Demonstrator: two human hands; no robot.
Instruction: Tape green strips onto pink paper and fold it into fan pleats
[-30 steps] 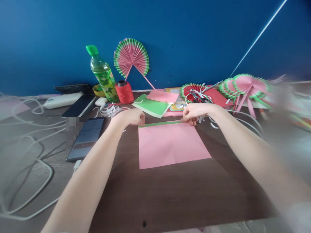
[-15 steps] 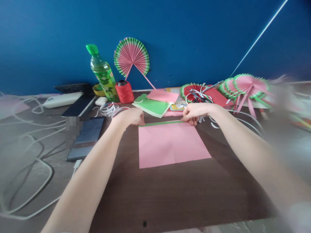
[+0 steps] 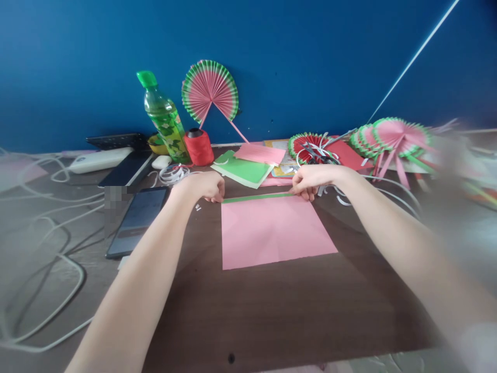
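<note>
A pink sheet of paper (image 3: 272,233) lies flat on the dark brown table (image 3: 287,311), with a narrow green paper strip (image 3: 256,198) along its far edge. My right hand (image 3: 312,181) pinches the sheet and strip at the far right corner. Just off the far left corner is my left hand (image 3: 209,185), its fingers curled together. Whether anything is between them is hidden. Small white scraps (image 3: 198,207) lie beside that hand.
Behind the sheet are green paper (image 3: 244,171), a folded pink piece (image 3: 260,154), a red thread spool (image 3: 199,147) and a green bottle (image 3: 166,124). One pleated fan (image 3: 210,90) leans on the blue wall; more fans (image 3: 399,137) lie right. A phone (image 3: 135,220) and cables (image 3: 73,259) occupy the left.
My left hand has moved slightly left, from the strip's left end to just beyond the corner. My right hand and the sheet stay in place.
</note>
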